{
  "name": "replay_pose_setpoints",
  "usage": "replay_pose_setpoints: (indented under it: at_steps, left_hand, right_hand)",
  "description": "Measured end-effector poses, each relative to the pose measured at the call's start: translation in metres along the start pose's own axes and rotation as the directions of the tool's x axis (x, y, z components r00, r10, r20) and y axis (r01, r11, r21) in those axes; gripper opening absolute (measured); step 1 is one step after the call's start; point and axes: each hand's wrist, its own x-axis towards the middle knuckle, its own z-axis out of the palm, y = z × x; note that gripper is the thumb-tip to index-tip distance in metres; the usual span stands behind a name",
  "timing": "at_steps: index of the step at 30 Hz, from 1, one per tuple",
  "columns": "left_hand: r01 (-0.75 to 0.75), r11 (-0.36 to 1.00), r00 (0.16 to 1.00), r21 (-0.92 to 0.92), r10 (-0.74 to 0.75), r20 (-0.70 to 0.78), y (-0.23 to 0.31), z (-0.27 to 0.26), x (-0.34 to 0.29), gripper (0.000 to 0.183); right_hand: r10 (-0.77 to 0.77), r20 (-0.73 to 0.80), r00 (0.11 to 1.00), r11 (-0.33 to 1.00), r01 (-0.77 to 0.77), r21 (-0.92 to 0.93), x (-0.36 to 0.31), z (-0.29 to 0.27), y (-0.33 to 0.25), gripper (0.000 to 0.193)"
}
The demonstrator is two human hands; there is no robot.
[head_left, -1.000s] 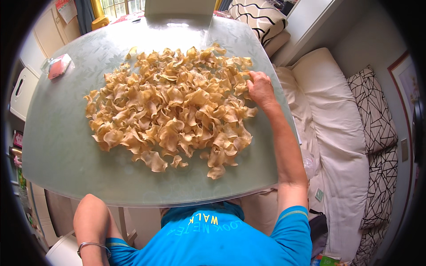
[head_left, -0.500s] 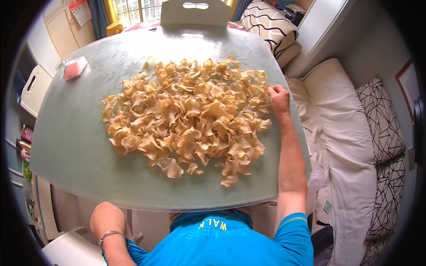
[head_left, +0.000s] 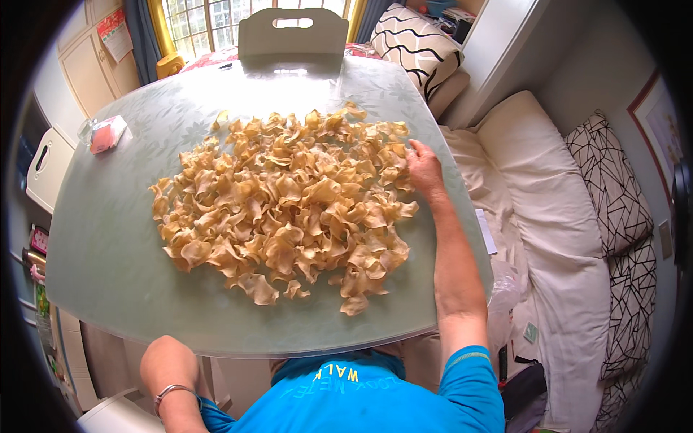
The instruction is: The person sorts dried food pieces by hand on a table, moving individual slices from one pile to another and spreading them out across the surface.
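Note:
A wide, loose pile of curled, tan dried slices [head_left: 289, 209] is spread over the table [head_left: 108, 267]. My right hand [head_left: 424, 172] rests at the right edge of this pile. Its fingers are bent and pressed together against the outermost slices; whatever lies between the fingertips is hidden. My left hand [head_left: 170, 364], below a metal bracelet [head_left: 173, 390] on the wrist, is at the near left edge of the table, away from the slices. Only its rounded back shows, and the fingers are out of sight.
A pink-and-white packet [head_left: 108, 136] sits at the table's far left. One chair [head_left: 292, 40] stands at the far side, another [head_left: 49, 166] at the left. Along the right runs a cushioned sofa [head_left: 548, 187] with patterned pillows [head_left: 610, 180] and a plastic bag [head_left: 503, 289].
The whole view has shifted, so the table and pile appear farther left and lower. My right hand stays at the same edge of the pile. The left hand remains by the table edge.

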Motion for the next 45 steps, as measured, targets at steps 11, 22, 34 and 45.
replay_pose_setpoints:
  at_steps: [11, 22, 34, 45]
  left_hand:
    - [-0.082, 0.997, 0.997, -0.012, 0.082, 0.008, -0.049, -0.003, 0.031, 0.020]
    - [-0.152, 0.986, 0.987, -0.065, 0.155, 0.036, -0.060, -0.007, 0.033, 0.024]
    - [0.021, 0.985, 0.990, -0.170, 0.003, 0.140, -0.039, -0.013, 0.032, 0.020]
    - [0.568, 0.486, 0.565, 0.664, -0.817, 0.115, -0.136, -0.066, -0.003, 0.042]
  right_hand:
    - [0.003, 0.085, 0.996, 0.987, -0.016, 0.157, -0.005, -0.013, -0.018, 0.014]
    - [0.036, 0.041, 0.999, 0.994, -0.040, 0.101, -0.007, -0.006, -0.018, 0.020]
    - [-0.156, 0.310, 0.938, 0.977, 0.192, -0.088, -0.049, -0.013, -0.112, 0.047]
    - [-0.415, 0.539, 0.733, 0.858, 0.513, -0.038, -0.082, -0.002, -0.157, 0.062]
